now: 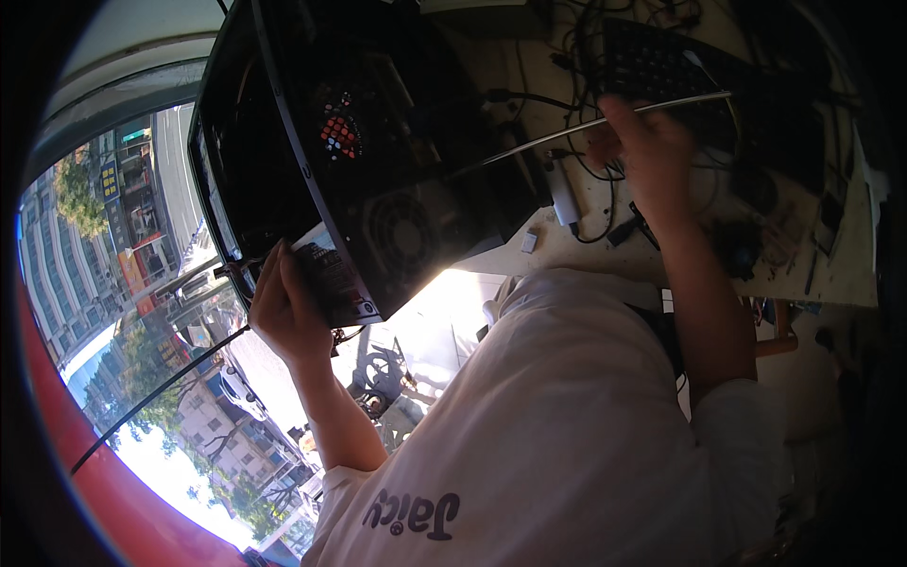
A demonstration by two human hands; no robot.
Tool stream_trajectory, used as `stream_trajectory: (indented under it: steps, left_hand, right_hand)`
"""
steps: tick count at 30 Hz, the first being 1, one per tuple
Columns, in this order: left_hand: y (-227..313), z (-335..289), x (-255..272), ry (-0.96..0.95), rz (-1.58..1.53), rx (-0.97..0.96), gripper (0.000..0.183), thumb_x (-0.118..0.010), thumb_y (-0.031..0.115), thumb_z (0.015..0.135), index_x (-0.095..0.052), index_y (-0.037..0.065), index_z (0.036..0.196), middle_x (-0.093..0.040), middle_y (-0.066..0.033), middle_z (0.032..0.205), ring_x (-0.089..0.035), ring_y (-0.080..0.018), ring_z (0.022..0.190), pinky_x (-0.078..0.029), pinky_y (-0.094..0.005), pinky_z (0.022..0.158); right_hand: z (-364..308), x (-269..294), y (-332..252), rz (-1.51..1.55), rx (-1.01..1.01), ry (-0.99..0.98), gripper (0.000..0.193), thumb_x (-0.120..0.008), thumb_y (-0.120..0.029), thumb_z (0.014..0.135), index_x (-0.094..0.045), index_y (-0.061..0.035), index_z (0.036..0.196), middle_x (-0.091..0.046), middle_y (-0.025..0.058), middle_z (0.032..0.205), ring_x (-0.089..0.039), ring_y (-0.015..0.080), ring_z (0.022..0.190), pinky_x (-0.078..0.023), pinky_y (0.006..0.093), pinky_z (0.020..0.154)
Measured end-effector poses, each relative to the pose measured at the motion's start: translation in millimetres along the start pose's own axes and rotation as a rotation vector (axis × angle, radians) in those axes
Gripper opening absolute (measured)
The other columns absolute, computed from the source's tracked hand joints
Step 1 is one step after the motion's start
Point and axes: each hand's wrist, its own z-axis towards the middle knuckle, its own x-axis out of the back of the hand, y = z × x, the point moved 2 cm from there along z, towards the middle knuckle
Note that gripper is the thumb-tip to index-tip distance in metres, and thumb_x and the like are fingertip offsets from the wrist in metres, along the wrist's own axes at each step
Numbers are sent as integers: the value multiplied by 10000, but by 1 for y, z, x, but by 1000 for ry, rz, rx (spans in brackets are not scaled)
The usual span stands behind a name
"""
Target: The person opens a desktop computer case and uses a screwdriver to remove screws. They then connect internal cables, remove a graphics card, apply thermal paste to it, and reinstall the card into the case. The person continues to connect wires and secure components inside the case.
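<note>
A black computer case [444, 189] lies at the upper left of the bench, its side open. In its near left corner sits a box with a printed label, which looks like a power supply [326, 269]; a round fan grille [402, 227] shows beside it. My left hand [288, 307] is closed on the power supply's outer end, fingertips on its top edge. My right hand [647, 146] is closed around a long thin metal rod [539, 144], thumb along it. One end of the rod reaches the case; whether it touches is too dark to tell.
Beyond my right hand are a black keyboard [661, 61] and tangled cables [581, 57]. A white adapter [561, 194] and a small white piece [530, 241] lie on the bench [586, 257]. A thin black rod [161, 397] crosses the left, before a window onto a street.
</note>
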Motion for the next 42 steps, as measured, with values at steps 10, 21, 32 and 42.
stream_trajectory:
  steps: [10,21,32,42]
  left_hand:
    - [4,1,-5,11,3,49,276,-517,98,1007,-715,-85,1069,-721,-226,1094,-720,-360,979,-576,-395,838]
    - [2,-2,-3,40,-27,-1,303,-497,136,1029,-716,-61,1102,-719,-213,1103,-713,-375,983,-578,-416,831]
    - [1,3,-3,10,-45,13,354,-492,206,1038,-702,-65,1128,-692,-235,1163,-683,-388,1059,-565,-442,893]
    - [3,2,-4,44,-9,-29,281,-508,89,1006,-713,-94,1061,-717,-244,1077,-716,-385,977,-583,-423,825]
  right_hand:
    - [9,-26,11,-324,6,-29,309,-643,-305,981,-622,-29,844,-584,15,679,-550,82,560,-420,253,497]
    - [113,47,-21,-1011,537,462,401,-610,-341,964,-674,36,842,-655,173,700,-635,288,569,-502,417,554]
    - [178,39,-16,-719,120,463,232,-654,-184,899,-703,36,953,-687,165,859,-668,292,729,-529,435,627]
    - [-7,54,-67,-91,257,-72,296,-469,-318,1063,-583,-46,1040,-695,125,941,-698,220,873,-502,289,682]
